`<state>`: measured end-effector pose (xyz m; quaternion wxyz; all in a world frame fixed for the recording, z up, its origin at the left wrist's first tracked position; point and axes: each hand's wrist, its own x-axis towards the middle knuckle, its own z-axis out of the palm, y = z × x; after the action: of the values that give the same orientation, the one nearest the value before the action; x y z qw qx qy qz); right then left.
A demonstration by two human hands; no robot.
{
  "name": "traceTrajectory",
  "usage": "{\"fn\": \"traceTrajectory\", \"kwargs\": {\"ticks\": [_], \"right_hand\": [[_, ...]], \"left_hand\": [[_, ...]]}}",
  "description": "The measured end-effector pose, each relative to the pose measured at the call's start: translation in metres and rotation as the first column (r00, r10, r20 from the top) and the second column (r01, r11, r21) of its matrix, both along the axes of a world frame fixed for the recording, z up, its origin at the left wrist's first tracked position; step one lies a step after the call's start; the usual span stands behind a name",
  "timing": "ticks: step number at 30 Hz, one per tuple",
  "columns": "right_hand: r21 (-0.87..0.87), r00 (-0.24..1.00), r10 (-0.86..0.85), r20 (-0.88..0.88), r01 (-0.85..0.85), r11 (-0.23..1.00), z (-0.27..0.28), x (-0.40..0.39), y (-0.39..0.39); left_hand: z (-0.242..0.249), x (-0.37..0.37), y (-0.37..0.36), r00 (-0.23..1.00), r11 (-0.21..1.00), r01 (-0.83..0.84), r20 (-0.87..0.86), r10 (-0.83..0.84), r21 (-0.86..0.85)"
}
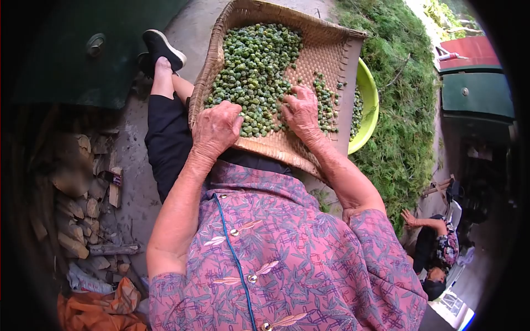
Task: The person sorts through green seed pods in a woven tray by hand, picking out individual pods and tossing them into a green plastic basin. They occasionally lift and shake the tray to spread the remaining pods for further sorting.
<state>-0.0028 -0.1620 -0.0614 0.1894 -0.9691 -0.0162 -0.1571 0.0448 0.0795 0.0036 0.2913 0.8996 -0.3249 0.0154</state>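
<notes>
A woven basket tray (326,52) rests across my lap, with a heap of small green cone-like pods (256,60) on its left and middle. My left hand (218,126) is closed at the tray's near left edge, beside the heap; its palm and whatever is in it are hidden. My right hand (301,110) is over the tray between the main heap and a smaller strip of pods (327,107). Its fingers are curled down and touch the pods, but the fingertips are hidden. Against the tray's right rim is a yellow-green basin (373,105) with more pods in it.
Cut green foliage (397,88) covers the ground on the right. Another person (441,237) sits at the lower right, one hand over the greenery. Split firewood (74,220) and an orange cloth (102,309) lie on the left. A dark green cabinet-like surface (61,60) stands upper left.
</notes>
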Motion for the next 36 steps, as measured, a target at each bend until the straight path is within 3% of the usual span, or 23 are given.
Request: {"fn": "traceTrajectory", "kwargs": {"ticks": [3,6,10,14,17,18,19,21,22,24,25,26,28,29,30,32,33,36], "right_hand": [[-0.161,0.993,0.048,-0.112,-0.066,0.985,-0.001,0.007,0.017],[-0.204,0.982,-0.001,-0.187,-0.038,0.978,0.0,0.007,0.02],[-0.186,0.987,0.015,-0.16,-0.045,0.982,-0.005,0.006,0.014],[-0.054,0.992,0.028,-0.124,-0.035,0.998,-0.008,0.004,0.006],[0.249,1.0,-0.009,0.005,0.007,0.968,-0.01,0.001,0.001],[0.25,1.0,-0.01,0.005,0.009,0.968,0.001,0.0,0.004],[0.488,0.993,-0.057,-0.102,0.1,0.867,0.013,-0.003,0.005],[0.787,0.947,-0.078,-0.312,0.303,0.538,0.022,-0.008,0.009],[0.786,0.947,-0.084,-0.31,0.305,0.538,0.026,-0.011,0.012],[0.933,0.939,0.032,-0.343,0.336,0.131,0.041,-0.017,0.022],[0.943,0.946,0.045,-0.321,0.315,0.102,0.045,-0.02,0.027],[0.957,0.957,0.034,-0.287,0.285,0.053,0.048,-0.021,0.034],[0.955,0.954,0.076,-0.29,0.294,-0.041,0.059,-0.025,0.046],[0.952,0.954,0.038,-0.296,0.298,-0.066,0.055,-0.028,0.05],[0.954,0.956,0.031,-0.292,0.293,-0.064,0.053,-0.029,0.052],[0.958,0.966,-0.007,-0.26,0.259,0.12,0.047,-0.031,0.053],[0.878,0.985,-0.1,-0.138,0.168,0.447,0.047,-0.03,0.054],[0.722,0.988,-0.13,-0.086,0.152,0.675,0.055,-0.037,0.052]], "left_hand": [[0.0,0.001,0.001,0.999,0.999,0.009,-0.049,-0.006,0.052],[0.001,0.001,0.001,0.999,0.998,0.01,-0.049,-0.007,0.062],[0.003,0.001,0.001,0.998,0.998,0.009,-0.056,-0.005,0.067],[0.004,0.001,0.0,0.998,1.0,-0.003,-0.058,0.004,0.019],[0.008,0.001,-0.003,0.996,0.999,-0.024,-0.082,0.02,-0.046],[0.008,0.002,-0.006,0.993,0.996,-0.038,-0.116,0.029,-0.077],[0.007,0.002,-0.011,0.993,0.997,-0.034,-0.117,0.025,-0.076],[0.002,0.001,-0.027,0.963,0.924,-0.087,-0.27,-0.018,-0.371],[0.001,-0.002,-0.036,0.884,0.912,-0.146,-0.464,-0.053,-0.384],[0.003,-0.009,-0.052,0.574,0.853,-0.339,-0.805,-0.148,-0.398],[0.004,-0.012,-0.057,0.446,0.809,-0.389,-0.859,-0.252,-0.44],[0.005,-0.015,-0.059,0.444,0.811,-0.386,-0.859,-0.254,-0.44],[0.012,-0.02,-0.063,0.25,0.742,-0.517,-0.905,-0.346,-0.426],[0.007,-0.02,-0.061,0.233,0.745,-0.522,-0.91,-0.344,-0.415],[0.006,-0.019,-0.059,0.231,0.747,-0.517,-0.909,-0.347,-0.417],[0.006,-0.018,-0.057,0.21,0.79,-0.491,-0.93,-0.3,-0.366],[0.006,-0.018,-0.058,0.209,0.792,-0.485,-0.929,-0.306,-0.37],[0.006,-0.02,-0.06,0.25,0.826,-0.445,-0.934,-0.255,-0.344]]}}
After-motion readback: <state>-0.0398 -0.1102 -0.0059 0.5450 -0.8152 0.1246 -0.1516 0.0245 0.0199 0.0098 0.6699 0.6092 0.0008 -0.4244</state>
